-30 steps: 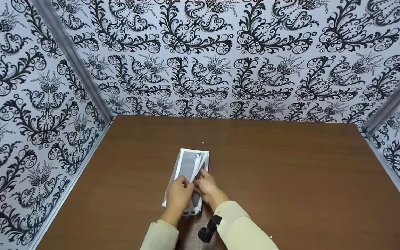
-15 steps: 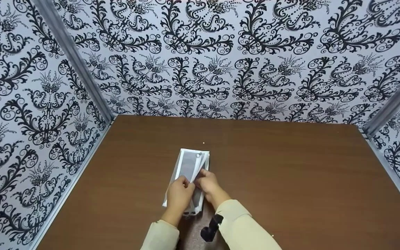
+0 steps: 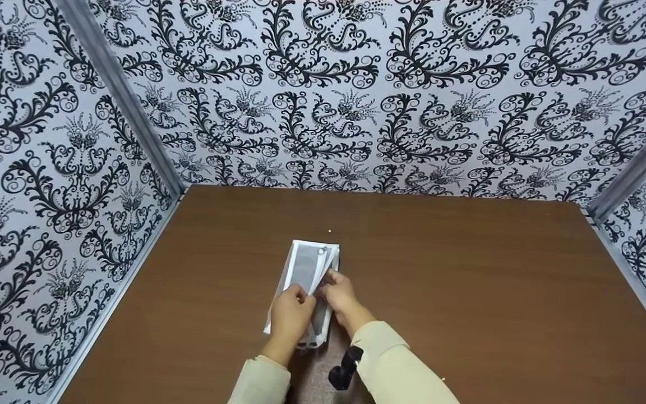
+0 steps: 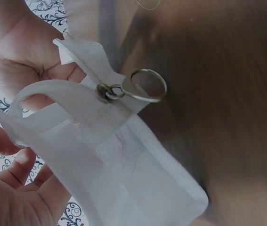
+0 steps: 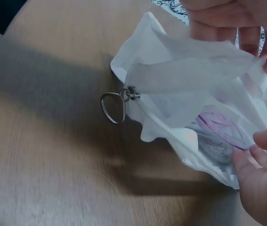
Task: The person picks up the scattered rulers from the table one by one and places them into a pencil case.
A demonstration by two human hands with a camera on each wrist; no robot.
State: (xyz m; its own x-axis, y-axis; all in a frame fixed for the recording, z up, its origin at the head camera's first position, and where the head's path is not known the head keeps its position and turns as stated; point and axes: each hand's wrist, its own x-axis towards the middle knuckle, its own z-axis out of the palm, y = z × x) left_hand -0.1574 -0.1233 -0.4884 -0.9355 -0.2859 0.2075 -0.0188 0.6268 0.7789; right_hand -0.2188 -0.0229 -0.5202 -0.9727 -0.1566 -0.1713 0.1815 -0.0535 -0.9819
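Note:
A white translucent mesh zipper pouch (image 3: 303, 266) lies on the brown table with its zipped edge spread apart. My left hand (image 3: 289, 315) pinches one edge of the opening between thumb and fingers. On the opposite edge, my right hand (image 3: 341, 294) grips the pouch with bent fingers, whose tips are partly hidden by the flap in the head view. A metal zipper-pull ring (image 5: 113, 107) hangs at the pouch's end. Through the mesh, the right wrist view shows a flat clear-and-pink item (image 5: 222, 129) and a small white piece (image 5: 186, 137), whose kinds I cannot tell.
The brown wooden table (image 3: 469, 292) spreads around the pouch, bounded by black-and-white patterned walls (image 3: 328, 101) at the back and sides. A black device (image 3: 345, 367) is strapped at the right cuff. A thin thread (image 5: 107, 183) lies on the tabletop near the pouch.
My right hand has shifted slightly forward and right along the pouch's edge. The left hand keeps its hold, and the pouch stays nearly in place.

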